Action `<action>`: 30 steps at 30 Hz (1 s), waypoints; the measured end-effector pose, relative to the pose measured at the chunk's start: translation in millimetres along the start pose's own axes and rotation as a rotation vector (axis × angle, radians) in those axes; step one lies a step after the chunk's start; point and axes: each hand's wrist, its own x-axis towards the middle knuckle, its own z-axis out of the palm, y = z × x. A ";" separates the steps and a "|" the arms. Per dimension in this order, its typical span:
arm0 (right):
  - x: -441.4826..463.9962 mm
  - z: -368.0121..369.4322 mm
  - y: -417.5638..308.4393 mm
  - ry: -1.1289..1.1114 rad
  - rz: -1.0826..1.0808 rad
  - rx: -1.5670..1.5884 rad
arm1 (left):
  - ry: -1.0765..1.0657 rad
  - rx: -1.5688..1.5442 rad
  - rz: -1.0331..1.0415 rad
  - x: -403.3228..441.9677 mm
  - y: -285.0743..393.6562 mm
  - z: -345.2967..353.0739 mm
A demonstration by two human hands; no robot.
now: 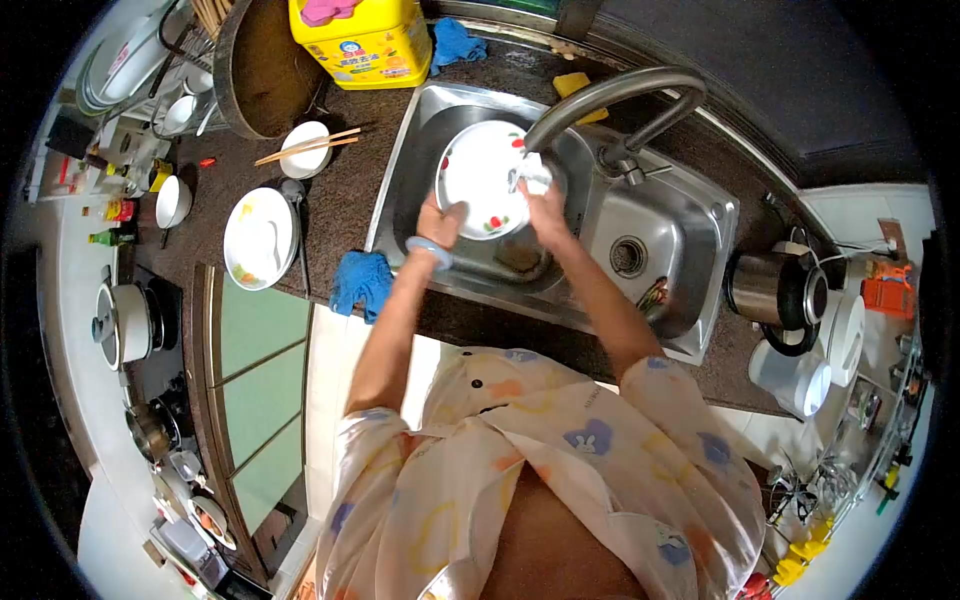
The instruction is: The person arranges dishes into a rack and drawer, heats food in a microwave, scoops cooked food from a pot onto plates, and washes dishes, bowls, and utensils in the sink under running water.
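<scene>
1. Writing: the yellow plastic jug (400,25) behind the sink carries a blue round emblem above Chinese characters, too small to read with confidence. Lettering on the printed shirt (520,420) is illegible.
2. Item in hand: one white plate (475,180), round, with red-and-green motifs spaced along its rim. It is tilted over the left basin of the stainless-steel double sink (640,205), below the curved faucet (620,85).
3. Left hand (440,221): grasping the plate's lower left edge; a pale bangle (430,252) circles the wrist.
4. Right hand (546,216): at the plate's right edge. A whitish patch, water or cloth, obscures the fingers; their hold cannot be told.
5. Surroundings: left of the sink, stacked plates (245,240) bear yellowish residue; a white bowl (303,133) has wooden chopsticks (335,142) across it. A blue cloth (361,284) lies at the sink's near left corner.
</scene>
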 end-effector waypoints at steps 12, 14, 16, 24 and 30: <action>-7.1 30.9 -152.0 -0.566 -0.947 -1.097 | -0.400 1.136 0.128 72.3 90.2 -3.2; -2.3 23.7 -142.3 -0.406 -0.837 -0.963 | -0.249 1.215 0.170 70.9 89.6 -0.4; -3.4 14.1 -131.8 -0.312 -0.615 -0.978 | -0.033 0.929 0.238 68.8 69.0 -2.2; -21.3 1.6 -61.8 0.248 -0.205 -0.232 | 0.248 -0.331 -0.426 0.0 -5.9 32.9; -25.4 9.7 -25.3 0.197 0.156 -0.017 | 0.203 -0.323 -0.349 -5.9 -18.7 36.4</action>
